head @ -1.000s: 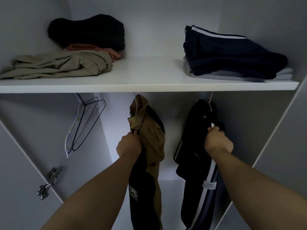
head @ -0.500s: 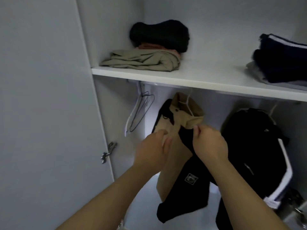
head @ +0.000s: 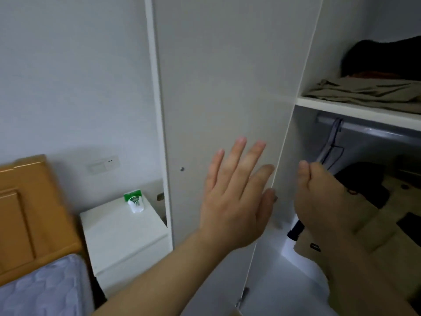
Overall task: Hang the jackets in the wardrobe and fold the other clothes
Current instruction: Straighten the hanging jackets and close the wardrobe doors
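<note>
My jacket point(head: 376, 224) hangs, folded clothes point(head: 364, 92) shelved; my left hand point(head: 237, 195) lies flat against the wardrobe door point(head: 216, 87), right hand point(head: 319, 201) slack, empty. Seemingly finished.

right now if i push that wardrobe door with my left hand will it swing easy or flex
Probably swings easily: the door is a thin flat panel hung on a hinge. It looks rigid, so it likely won't flex under the open left hand.
</note>
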Demonstrator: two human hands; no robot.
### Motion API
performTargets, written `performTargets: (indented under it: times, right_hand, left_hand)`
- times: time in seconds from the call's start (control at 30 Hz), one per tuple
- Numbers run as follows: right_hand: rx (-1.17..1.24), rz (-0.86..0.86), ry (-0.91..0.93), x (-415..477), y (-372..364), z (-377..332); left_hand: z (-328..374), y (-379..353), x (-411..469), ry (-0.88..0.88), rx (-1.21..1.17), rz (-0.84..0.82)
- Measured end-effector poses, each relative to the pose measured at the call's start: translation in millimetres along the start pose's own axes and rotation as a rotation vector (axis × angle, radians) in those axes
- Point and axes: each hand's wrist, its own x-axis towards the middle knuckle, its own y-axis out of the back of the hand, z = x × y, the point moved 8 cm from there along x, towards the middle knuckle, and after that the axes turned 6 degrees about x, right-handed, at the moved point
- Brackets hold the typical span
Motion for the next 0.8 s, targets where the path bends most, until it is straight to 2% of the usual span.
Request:
performTargets:
  times: [0.1, 0.2, 0.47, 0.7, 0.8]
  right_hand:
    - [0.019, -0.018, 0.016, -2, -15, -25]
    - [0.010, -0.025, 0.025, -6, -24, -42]
    - [-0.014, -0.018, 0.037, -20, -16, -52]
    - [-0.013, -0.003, 0.007, -32, 24, -31]
    - [-0.029, -0.018, -0.005, -40, 47, -17]
  left_hand:
    - [-31, 21, -6, 0.077, 0.202, 0.103]
    - [-64, 25, -9, 0.235, 0.239, 0.094]
    - [-89, 30, -9, 0.388, 0.080, 0.109]
    - [-68, 53, -5, 0.409, -0.017, 0.231]
    - [-37, 57, -3, 0.415, -0.002, 0.227]
